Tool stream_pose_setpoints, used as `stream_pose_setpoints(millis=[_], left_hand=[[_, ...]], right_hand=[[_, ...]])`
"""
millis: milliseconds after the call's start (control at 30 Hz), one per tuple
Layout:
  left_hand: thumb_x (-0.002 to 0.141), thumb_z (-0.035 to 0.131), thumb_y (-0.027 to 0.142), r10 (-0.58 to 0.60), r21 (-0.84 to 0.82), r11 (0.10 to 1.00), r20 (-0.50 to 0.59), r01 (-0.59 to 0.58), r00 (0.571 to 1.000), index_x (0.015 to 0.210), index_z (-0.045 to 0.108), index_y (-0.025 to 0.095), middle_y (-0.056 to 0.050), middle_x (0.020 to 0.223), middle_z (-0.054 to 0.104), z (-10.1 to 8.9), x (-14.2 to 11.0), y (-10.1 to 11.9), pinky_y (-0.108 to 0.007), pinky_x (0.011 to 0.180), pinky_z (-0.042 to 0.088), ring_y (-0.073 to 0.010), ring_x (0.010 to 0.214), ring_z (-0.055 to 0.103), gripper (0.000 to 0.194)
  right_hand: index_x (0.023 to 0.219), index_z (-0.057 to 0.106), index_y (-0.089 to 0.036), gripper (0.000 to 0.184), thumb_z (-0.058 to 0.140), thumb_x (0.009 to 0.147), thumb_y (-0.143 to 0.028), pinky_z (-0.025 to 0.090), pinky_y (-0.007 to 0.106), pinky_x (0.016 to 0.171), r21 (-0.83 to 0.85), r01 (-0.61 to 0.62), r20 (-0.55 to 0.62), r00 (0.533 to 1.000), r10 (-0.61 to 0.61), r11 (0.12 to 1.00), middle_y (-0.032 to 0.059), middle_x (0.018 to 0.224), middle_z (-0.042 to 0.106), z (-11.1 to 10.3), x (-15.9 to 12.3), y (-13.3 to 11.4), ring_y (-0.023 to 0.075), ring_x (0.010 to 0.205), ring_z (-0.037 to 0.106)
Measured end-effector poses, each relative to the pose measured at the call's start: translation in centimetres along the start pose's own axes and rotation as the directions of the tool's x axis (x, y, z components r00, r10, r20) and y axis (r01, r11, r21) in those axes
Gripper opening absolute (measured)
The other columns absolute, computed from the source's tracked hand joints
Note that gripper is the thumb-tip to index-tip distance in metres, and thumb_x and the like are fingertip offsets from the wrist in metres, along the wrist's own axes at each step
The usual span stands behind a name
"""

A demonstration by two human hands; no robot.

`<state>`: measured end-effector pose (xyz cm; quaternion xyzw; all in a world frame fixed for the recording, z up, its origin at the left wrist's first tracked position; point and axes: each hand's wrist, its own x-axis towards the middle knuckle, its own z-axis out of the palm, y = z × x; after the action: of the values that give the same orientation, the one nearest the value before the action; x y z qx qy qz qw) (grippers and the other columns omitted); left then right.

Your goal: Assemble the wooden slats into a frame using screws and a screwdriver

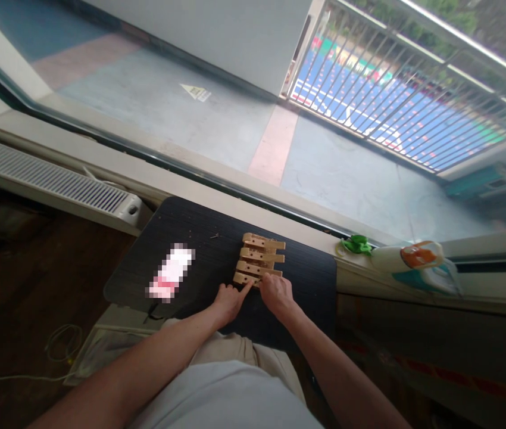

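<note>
Several pale wooden pieces (262,255) with small dark holes lie side by side on a black tabletop (217,262). Each has a rounded left end and a narrower bar toward the right. My left hand (230,300) reaches in from the left, its index finger stretched onto the nearest wooden piece (241,278) and the other fingers loosely bent. On the same piece, my right hand (277,293) has its fingers bent closed around the right part. That end is hidden under the hand, so anything small between the fingers does not show.
A blurred-out white and pink item (171,273) lies left on the tabletop, with small crumbs behind it. A window sill (217,205) runs along the back. On its right are a green item (357,243) and a white and orange package (420,256). A radiator (56,176) stands at left.
</note>
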<state>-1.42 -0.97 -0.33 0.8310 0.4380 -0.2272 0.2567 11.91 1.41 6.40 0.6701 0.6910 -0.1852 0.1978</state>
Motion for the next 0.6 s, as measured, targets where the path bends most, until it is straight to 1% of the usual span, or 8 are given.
stream_pose_setpoints(millis=[100, 267, 367, 500, 600], left_hand=[[0.073, 0.053, 0.011, 0.002, 0.008, 1.000, 0.005, -0.002, 1.000, 0.142, 0.003, 0.023, -0.017, 0.102, 0.064, -0.1, -0.1, 0.0, -0.040, 0.076, 0.034, -0.0302, 0.094, 0.056, 0.087], [0.072, 0.055, 0.012, 0.001, 0.008, 1.000, -0.011, -0.001, 1.000, 0.142, 0.002, 0.022, -0.017, 0.100, 0.064, 0.1, 0.0, -0.1, -0.040, 0.075, 0.035, -0.0300, 0.092, 0.057, 0.088], [0.073, 0.053, 0.012, 0.003, 0.012, 1.000, -0.016, -0.002, 1.000, 0.142, 0.003, 0.022, -0.017, 0.100, 0.064, 0.3, 0.1, -0.1, -0.040, 0.075, 0.035, -0.0298, 0.092, 0.057, 0.086], [0.073, 0.052, 0.011, 0.009, 0.013, 1.000, -0.014, -0.009, 1.000, 0.142, 0.001, 0.021, -0.017, 0.099, 0.064, 0.4, 0.2, -0.1, -0.040, 0.075, 0.035, -0.0294, 0.092, 0.057, 0.087], [0.073, 0.053, 0.011, 0.010, 0.023, 1.000, -0.002, -0.010, 1.000, 0.142, 0.000, 0.023, -0.016, 0.101, 0.064, 0.2, 0.2, -0.1, -0.040, 0.075, 0.035, -0.0295, 0.093, 0.057, 0.088]], right_hand=[[0.087, 0.063, -0.015, 0.024, 0.041, 0.087, -0.023, 0.046, 0.029, 0.068, -0.048, 0.037, 0.021, 0.999, -0.036, 0.998, 0.0106, 0.085, 0.068, -0.4, -0.2, -0.3, 0.0208, 0.082, 0.064], [0.090, 0.065, -0.018, 0.028, 0.038, 0.085, -0.012, 0.046, 0.029, 0.068, -0.167, 0.209, 0.039, 0.978, -0.205, 0.963, 0.0104, 0.091, 0.065, -1.1, -0.9, -0.3, 0.0203, 0.084, 0.062], [0.090, 0.066, -0.017, 0.030, 0.037, 0.085, -0.009, 0.046, 0.027, 0.068, -0.192, 0.261, 0.058, 0.965, -0.254, 0.946, 0.0122, 0.092, 0.064, -1.3, -1.0, -0.1, 0.0199, 0.086, 0.061], [0.088, 0.065, -0.016, 0.029, 0.037, 0.085, -0.010, 0.045, 0.025, 0.068, -0.141, 0.249, 0.032, 0.969, -0.246, 0.958, 0.0112, 0.092, 0.064, -0.9, -0.6, 0.2, 0.0188, 0.088, 0.060], [0.088, 0.063, -0.017, 0.027, 0.036, 0.087, -0.013, 0.045, 0.025, 0.070, -0.079, 0.160, 0.006, 0.987, -0.160, 0.984, 0.0091, 0.090, 0.065, -0.1, -0.2, 0.4, 0.0177, 0.085, 0.061]])
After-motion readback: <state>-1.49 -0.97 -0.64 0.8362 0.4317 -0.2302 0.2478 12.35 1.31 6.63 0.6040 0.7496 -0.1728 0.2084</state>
